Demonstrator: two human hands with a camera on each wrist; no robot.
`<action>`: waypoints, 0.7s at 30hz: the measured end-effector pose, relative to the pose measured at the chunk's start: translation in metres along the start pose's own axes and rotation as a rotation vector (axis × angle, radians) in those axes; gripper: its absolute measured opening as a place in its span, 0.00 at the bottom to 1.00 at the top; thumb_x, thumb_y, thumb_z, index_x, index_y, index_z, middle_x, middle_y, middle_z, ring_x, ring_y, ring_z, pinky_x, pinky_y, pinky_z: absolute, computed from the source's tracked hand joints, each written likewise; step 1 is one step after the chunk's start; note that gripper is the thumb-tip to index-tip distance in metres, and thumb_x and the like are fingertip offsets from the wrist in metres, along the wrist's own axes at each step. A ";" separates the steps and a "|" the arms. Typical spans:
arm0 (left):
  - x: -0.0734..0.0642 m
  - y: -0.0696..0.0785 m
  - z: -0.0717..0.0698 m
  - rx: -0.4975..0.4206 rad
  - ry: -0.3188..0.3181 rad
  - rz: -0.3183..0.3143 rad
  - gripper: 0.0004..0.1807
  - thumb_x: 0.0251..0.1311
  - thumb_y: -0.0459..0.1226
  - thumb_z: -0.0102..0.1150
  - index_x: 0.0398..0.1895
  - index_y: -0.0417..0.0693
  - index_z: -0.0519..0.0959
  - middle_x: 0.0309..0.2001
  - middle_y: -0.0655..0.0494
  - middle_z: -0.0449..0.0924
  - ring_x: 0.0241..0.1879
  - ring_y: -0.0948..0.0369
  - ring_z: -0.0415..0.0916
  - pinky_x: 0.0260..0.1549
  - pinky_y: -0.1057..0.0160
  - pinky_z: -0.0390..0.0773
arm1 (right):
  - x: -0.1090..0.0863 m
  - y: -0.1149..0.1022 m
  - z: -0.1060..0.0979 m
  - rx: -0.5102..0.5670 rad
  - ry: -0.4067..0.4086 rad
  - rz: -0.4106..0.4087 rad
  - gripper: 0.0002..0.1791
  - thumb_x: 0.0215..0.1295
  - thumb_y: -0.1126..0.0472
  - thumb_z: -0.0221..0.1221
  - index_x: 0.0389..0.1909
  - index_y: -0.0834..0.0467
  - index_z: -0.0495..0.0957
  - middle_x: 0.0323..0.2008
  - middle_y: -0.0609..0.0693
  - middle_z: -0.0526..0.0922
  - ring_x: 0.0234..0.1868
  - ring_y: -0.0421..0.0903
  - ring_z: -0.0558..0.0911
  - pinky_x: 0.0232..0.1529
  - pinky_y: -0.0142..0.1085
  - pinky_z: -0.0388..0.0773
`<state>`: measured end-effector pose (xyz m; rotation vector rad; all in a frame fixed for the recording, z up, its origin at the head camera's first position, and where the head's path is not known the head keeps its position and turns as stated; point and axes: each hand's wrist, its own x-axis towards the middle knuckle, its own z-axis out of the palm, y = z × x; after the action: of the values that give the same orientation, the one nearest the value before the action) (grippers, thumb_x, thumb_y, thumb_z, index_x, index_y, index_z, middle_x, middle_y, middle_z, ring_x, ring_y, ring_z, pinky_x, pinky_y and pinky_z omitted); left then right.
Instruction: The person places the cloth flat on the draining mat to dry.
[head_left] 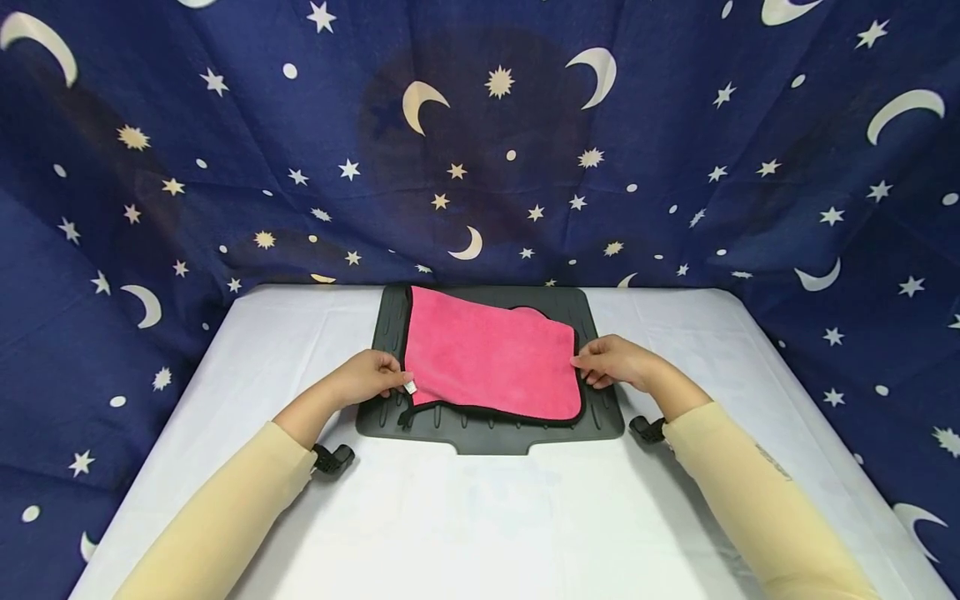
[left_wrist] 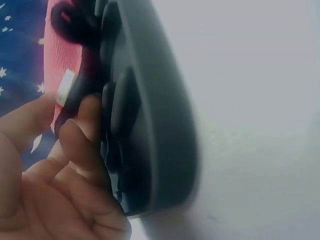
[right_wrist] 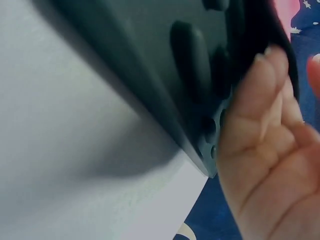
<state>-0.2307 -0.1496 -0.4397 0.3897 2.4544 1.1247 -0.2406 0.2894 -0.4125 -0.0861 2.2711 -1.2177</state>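
A pink cloth (head_left: 487, 354) with black edging lies over a dark grey ridged tray (head_left: 491, 442) in the head view. My left hand (head_left: 367, 375) pinches the cloth's left edge beside a small white tag (head_left: 409, 387). In the left wrist view its thumb and forefinger meet at that tag (left_wrist: 66, 87), with the other fingers loosely curled over the tray's ridges. On the opposite side, my right hand (head_left: 611, 362) pinches the right edge between thumb and fingers. The right wrist view shows the black edging at its fingertips (right_wrist: 272, 60). A small black loop (head_left: 405, 417) hangs at the near left corner.
The tray rests on a white-covered table (head_left: 480, 525), its short tab toward me. A blue curtain (head_left: 480, 150) with moons and stars surrounds the back and sides. Black wrist devices (head_left: 333, 458) sit under both cream sleeves (head_left: 232, 508).
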 end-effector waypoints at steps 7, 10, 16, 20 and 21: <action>-0.004 0.003 0.006 -0.035 -0.015 0.024 0.16 0.64 0.45 0.66 0.27 0.45 0.74 0.20 0.57 0.73 0.23 0.61 0.66 0.23 0.64 0.64 | -0.009 0.000 0.007 -0.135 -0.129 0.004 0.17 0.69 0.59 0.63 0.21 0.59 0.72 0.22 0.50 0.75 0.26 0.44 0.76 0.31 0.37 0.80; -0.004 0.003 0.007 -0.039 -0.019 0.031 0.16 0.63 0.43 0.67 0.25 0.46 0.72 0.19 0.59 0.71 0.22 0.62 0.63 0.22 0.65 0.63 | -0.010 -0.001 0.007 -0.163 -0.150 -0.009 0.19 0.67 0.61 0.65 0.19 0.56 0.69 0.20 0.51 0.75 0.26 0.44 0.76 0.32 0.37 0.80; -0.009 0.001 0.003 -0.054 -0.056 0.042 0.17 0.62 0.40 0.68 0.24 0.45 0.71 0.17 0.60 0.66 0.22 0.63 0.62 0.24 0.65 0.63 | -0.011 0.004 0.004 -0.159 -0.170 -0.025 0.19 0.65 0.63 0.65 0.18 0.57 0.68 0.20 0.50 0.75 0.26 0.44 0.77 0.32 0.36 0.81; -0.010 -0.001 0.003 -0.054 -0.093 0.026 0.18 0.61 0.40 0.70 0.22 0.46 0.70 0.16 0.62 0.65 0.20 0.64 0.59 0.21 0.67 0.59 | -0.011 0.008 0.001 -0.159 -0.188 -0.022 0.19 0.64 0.63 0.66 0.18 0.57 0.69 0.19 0.50 0.75 0.25 0.43 0.77 0.31 0.35 0.80; -0.010 -0.001 0.004 -0.047 -0.101 0.024 0.18 0.60 0.40 0.70 0.21 0.46 0.70 0.15 0.62 0.65 0.19 0.65 0.58 0.20 0.67 0.59 | -0.011 0.009 0.000 -0.160 -0.195 -0.021 0.19 0.64 0.63 0.66 0.18 0.57 0.69 0.19 0.49 0.75 0.25 0.42 0.77 0.30 0.34 0.80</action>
<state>-0.2201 -0.1516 -0.4405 0.4515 2.3374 1.1423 -0.2296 0.2983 -0.4147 -0.2775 2.1965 -0.9898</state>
